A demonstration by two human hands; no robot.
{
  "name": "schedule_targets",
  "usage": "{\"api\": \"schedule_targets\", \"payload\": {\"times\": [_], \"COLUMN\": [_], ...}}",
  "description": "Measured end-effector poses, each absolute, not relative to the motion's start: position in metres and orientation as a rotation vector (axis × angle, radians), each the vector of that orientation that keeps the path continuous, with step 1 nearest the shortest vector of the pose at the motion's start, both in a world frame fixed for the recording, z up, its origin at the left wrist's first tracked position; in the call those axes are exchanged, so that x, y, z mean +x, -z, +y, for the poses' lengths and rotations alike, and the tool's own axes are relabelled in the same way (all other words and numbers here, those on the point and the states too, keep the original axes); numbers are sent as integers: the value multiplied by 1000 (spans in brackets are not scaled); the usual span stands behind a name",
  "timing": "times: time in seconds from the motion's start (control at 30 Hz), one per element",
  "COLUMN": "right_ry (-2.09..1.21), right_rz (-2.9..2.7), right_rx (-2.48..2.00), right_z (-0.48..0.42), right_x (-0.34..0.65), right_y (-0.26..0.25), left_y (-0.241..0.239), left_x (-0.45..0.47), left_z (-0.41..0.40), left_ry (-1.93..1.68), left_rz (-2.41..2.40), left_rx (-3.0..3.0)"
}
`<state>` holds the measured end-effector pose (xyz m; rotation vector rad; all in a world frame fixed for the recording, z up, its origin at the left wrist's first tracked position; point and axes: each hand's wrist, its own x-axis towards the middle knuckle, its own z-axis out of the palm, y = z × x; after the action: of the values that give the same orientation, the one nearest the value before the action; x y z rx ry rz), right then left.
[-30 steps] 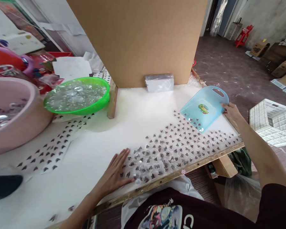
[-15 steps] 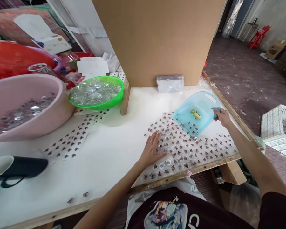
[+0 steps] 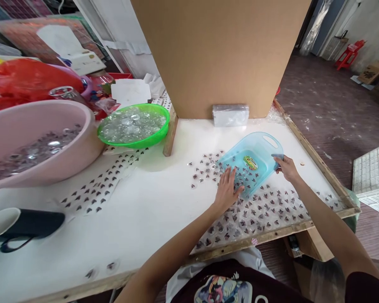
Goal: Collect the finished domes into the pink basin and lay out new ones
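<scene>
My right hand (image 3: 286,168) grips the edge of a translucent blue plastic scoop tray (image 3: 258,151) near its handle slot. The tray lies tilted on the white table, its open lip facing left, with several small clear discs bearing dark marks inside. My left hand (image 3: 226,190) is flat, fingers spread, at the tray's lip, touching the small pieces there. More clear discs with dark marks (image 3: 271,208) cover the table in front of the tray, and a looser group (image 3: 205,166) lies to its left.
At the left stand a pink basin (image 3: 82,139) of marked discs and a green bowl (image 3: 158,134) of clear pieces. A dark mug (image 3: 41,223) lies on its side. A cardboard sheet (image 3: 221,54) rises behind. Wooden strips (image 3: 316,153) edge the table.
My left hand has moved right to the tray's lip, pushing discs along. The tray has shifted slightly left and toward me, and more discs are in it.
</scene>
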<state>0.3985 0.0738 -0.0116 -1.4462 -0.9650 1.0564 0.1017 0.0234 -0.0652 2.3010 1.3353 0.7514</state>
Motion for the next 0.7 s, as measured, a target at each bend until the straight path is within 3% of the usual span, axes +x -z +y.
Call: {"api": "schedule_targets", "payload": {"times": [0.23,0.4,0.53,0.7], "right_ry": [-1114,-1113,-1011,-774], "right_rz": [-945,-905,-842,-776], "right_rx": [-1407,-1405,-1447,-1463], "right_z": [68,62,64,80], "right_x": [383,387,417,474], "right_y": [9,7,2,-3], "left_y": [54,11,-16,17], "left_x": [155,171,117,-12], "left_z": [56,59,53,50], "left_ry": [-692,-710,-829,-718], "left_rz": [1270,1098,974,1370], "left_rx": [2314,2489,2575,2507]}}
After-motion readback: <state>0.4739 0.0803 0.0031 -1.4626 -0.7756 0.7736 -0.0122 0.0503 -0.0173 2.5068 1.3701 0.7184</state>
